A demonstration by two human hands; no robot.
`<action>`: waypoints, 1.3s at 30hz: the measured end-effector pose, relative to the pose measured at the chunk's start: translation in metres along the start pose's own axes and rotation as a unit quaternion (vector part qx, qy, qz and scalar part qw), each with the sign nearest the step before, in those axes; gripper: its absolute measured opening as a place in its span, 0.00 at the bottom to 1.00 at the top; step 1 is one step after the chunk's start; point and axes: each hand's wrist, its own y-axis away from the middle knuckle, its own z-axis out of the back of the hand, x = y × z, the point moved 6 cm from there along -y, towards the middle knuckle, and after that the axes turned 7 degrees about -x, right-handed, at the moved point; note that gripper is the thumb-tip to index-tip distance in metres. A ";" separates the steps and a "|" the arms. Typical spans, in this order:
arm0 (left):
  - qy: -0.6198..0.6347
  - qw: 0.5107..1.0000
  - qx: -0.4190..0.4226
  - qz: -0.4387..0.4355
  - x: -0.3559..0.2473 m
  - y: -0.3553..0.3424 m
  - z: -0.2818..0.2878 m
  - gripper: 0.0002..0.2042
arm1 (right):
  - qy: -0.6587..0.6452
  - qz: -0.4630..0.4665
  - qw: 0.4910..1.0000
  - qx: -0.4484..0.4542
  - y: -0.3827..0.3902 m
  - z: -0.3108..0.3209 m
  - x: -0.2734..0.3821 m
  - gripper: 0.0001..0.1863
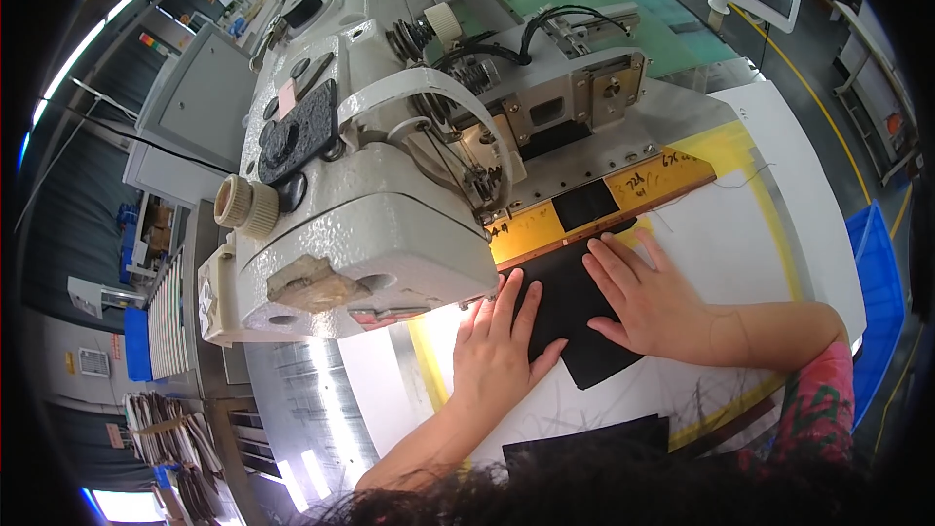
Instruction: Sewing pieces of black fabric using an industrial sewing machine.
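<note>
Positioning, by my judgement, is the step in hand: one flat, straight-edged black panel (575, 319), set along the long yellow strip with a copper-coloured edge (633, 199), just beside the glossy white sewing-machine head (390, 244). Location: upon the white sheet bordered with yellow tape (721, 253).

Left hand (497, 356), bare: fingers extended, slightly spread, thumb wide; laid at the panel's left side, no grip that I see.

Right hand (657, 310), bare: fingers stretched, thumb wide; laid over its right side, likewise no grip.

Orientation: far edge follows the strip, slanting up rightward; near corner points toward the wearer. Long axis: I cannot tell, both hands covering the sides.

Next move, I judge: calls for even, flat pressure, far edge flush, fingers clear of the machine head.

Also listed: one second flat black piece (584, 443), nearer the wearer, apart from the first.
</note>
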 end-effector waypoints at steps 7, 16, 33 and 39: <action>0.029 0.996 0.057 0.057 0.002 0.004 -0.006 0.35 | -0.027 0.022 0.999 0.006 0.001 -0.001 -0.005 0.37; 0.027 0.996 0.059 0.056 0.002 0.001 -0.005 0.36 | -0.043 0.035 0.998 -0.004 0.002 -0.001 -0.009 0.38; -0.007 0.999 0.019 0.035 -0.001 -0.001 0.012 0.33 | -0.072 0.047 0.996 -0.007 0.003 0.002 -0.006 0.38; -0.021 0.998 0.030 0.051 -0.004 -0.001 0.014 0.35 | -0.096 0.051 0.994 -0.021 0.004 0.003 -0.008 0.39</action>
